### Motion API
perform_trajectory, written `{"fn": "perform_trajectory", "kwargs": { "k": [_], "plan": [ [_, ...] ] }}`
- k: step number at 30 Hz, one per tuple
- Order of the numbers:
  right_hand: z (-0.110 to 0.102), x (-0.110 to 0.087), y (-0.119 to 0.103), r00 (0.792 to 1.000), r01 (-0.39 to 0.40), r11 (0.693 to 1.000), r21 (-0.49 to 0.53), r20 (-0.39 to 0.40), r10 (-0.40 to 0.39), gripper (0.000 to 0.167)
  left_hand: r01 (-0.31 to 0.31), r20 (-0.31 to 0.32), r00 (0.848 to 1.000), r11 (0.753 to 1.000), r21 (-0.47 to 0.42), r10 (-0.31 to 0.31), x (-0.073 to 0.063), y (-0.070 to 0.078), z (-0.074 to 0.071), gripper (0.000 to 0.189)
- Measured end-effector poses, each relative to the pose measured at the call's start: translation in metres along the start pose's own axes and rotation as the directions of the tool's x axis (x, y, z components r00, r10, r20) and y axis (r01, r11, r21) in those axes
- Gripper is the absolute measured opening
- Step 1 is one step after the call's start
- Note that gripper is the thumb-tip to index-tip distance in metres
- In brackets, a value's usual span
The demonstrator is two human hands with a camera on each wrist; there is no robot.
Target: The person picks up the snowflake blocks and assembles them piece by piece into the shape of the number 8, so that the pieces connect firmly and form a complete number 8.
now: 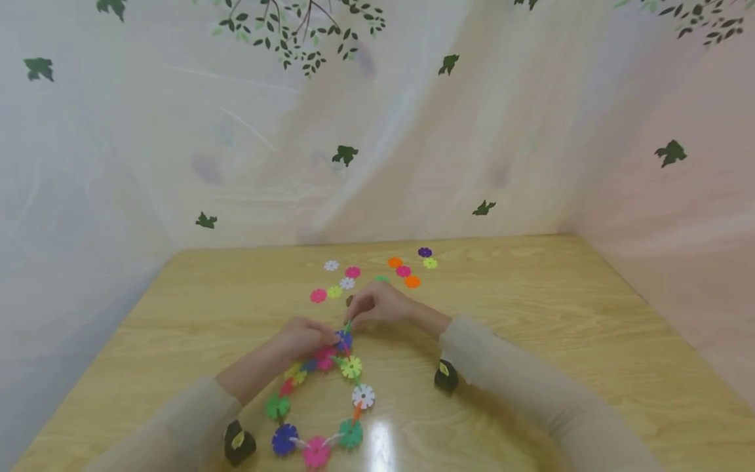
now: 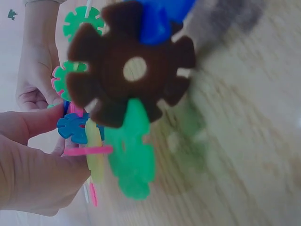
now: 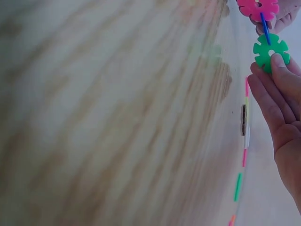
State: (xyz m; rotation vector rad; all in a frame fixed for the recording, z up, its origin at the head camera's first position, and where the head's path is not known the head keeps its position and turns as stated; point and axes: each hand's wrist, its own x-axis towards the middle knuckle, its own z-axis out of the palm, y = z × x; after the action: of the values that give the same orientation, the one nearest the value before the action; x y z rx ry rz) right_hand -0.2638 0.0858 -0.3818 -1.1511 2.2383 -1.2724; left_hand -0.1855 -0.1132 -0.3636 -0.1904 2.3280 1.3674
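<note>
Slotted plastic flower discs, joined edge to edge, form a ring-shaped chain whose white disc [image 1: 363,396] and dark blue disc [image 1: 285,440] lie toward the front. At the chain's far end my left hand [image 1: 303,339] pinches a blue disc [image 1: 344,340] between thumb and fingers. My right hand [image 1: 380,305] grips a green disc [image 3: 263,55] by its rim. In the right wrist view this green disc meets the edge-on blue disc [image 3: 265,29], beyond which is a pink disc [image 3: 257,8]. Close to the left wrist camera hangs a brown disc [image 2: 106,96] of the chain.
Loose discs lie behind the hands on the wooden table [image 1: 507,295], among them a pink one [image 1: 318,295], an orange one [image 1: 412,282] and a purple one [image 1: 425,252]. A pale curtain with leaf prints [image 1: 345,155] stands behind the table.
</note>
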Motion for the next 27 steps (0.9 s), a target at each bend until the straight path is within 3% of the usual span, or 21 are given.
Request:
{"fn": "perform_trajectory", "kwargs": {
  "k": [7,11,15,18,23,27],
  "plan": [
    [-0.006,0.004,0.003,0.996,-0.082,0.997,-0.001,-0.023,0.082,0.017,-0.039,-0.018,0.999,0.999,-0.024,0.039,0.004,0.001,0.001,0.022],
    [-0.013,0.009,0.005,0.99,-0.129,0.992,-0.007,-0.055,0.128,0.021,-0.023,-0.035,0.999,1.0,-0.016,0.023,0.006,0.005,0.0,0.023],
    [-0.02,0.016,0.006,0.985,-0.135,0.981,-0.14,-0.122,0.118,0.019,-0.031,-0.027,0.999,0.999,-0.039,0.03,0.008,0.005,-0.003,0.025],
    [-0.022,0.023,0.005,0.983,-0.151,0.946,-0.288,-0.142,0.113,0.02,-0.025,-0.026,0.999,0.998,-0.063,0.024,0.01,0.003,-0.005,0.026],
    [-0.021,0.031,0.001,0.984,-0.179,0.895,-0.408,-0.084,0.158,0.024,0.01,-0.035,0.999,0.997,-0.075,-0.013,0.014,0.002,-0.006,0.026],
    [-0.02,0.036,0.0,0.985,-0.162,0.873,-0.461,-0.03,0.167,0.02,0.006,-0.029,1.0,0.997,-0.078,-0.008,0.015,0.002,-0.007,0.028]
  ]
}}
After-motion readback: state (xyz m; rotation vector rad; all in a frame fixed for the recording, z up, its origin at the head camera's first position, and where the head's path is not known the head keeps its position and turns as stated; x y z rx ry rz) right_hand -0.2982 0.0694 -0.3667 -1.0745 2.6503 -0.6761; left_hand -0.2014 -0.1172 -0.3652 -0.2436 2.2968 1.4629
